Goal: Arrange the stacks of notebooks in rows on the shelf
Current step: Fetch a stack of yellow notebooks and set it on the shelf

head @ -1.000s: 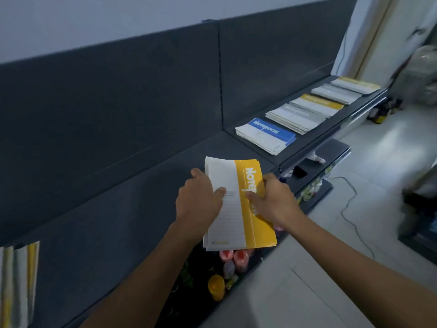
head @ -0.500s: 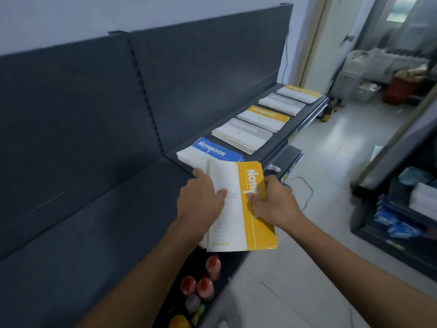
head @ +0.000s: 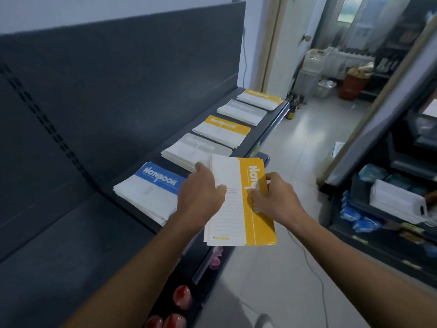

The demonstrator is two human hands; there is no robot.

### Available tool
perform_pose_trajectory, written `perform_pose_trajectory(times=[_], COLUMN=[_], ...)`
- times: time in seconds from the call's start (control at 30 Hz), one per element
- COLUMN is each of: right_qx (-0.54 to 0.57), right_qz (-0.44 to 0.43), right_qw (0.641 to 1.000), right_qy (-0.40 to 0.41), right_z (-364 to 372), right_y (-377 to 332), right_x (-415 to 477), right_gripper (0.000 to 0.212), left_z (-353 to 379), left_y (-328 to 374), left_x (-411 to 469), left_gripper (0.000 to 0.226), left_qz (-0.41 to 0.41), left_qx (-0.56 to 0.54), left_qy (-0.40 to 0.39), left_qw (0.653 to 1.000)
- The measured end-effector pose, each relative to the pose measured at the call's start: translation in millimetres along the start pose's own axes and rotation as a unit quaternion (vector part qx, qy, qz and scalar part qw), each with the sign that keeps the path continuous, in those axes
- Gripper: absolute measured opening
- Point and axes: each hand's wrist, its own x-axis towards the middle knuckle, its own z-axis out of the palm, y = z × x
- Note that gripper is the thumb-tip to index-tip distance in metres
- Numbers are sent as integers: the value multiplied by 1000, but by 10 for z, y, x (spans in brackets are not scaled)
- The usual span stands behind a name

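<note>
Holding a yellow-and-white stack of notebooks (head: 233,209) in the air over the front edge of the shelf (head: 264,131), both hands grip it. The left hand (head: 201,195) curls round its white side, and the right hand (head: 276,200) pinches the yellow band. Five stacks lie in a row on the shelf, the blue stack (head: 151,190) nearest. To place it well, I would square the loose edges first and turn it to match its neighbours. Then I would lower it flat just beside the blue stack, apart and not overlapping.
</note>
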Motion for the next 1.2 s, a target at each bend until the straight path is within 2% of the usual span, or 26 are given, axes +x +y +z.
perform_pose_trajectory(times=[0.3,0.53,0.77,1.07,1.2], right_qx=[-34,-20,3,-77,-88], right_qz=[-44,-89,-142,-184,-202], right_qw=[998,993,984,971,963], right_qy=[-44,-77,-104,-136,-155], right_z=[-785,-1119,-1101,-849,-654], right_y=[675,917,748,366,152], right_x=[1023,1723,2498,3568,3900], right_gripper=[44,41,35,30,41], left_z=[670,909,925,1040,1066], left_y=[1046,1521,1592,1394,1238], left_x=[735,1110,1633,2549,2787], left_gripper=[54,56,49,54,54], left_qz=[-32,-70,-101,-150,-202], left_qx=[4,10,-12,-23,-34], left_qy=[-8,27,69,84,100], left_qw=[999,997,992,985,974])
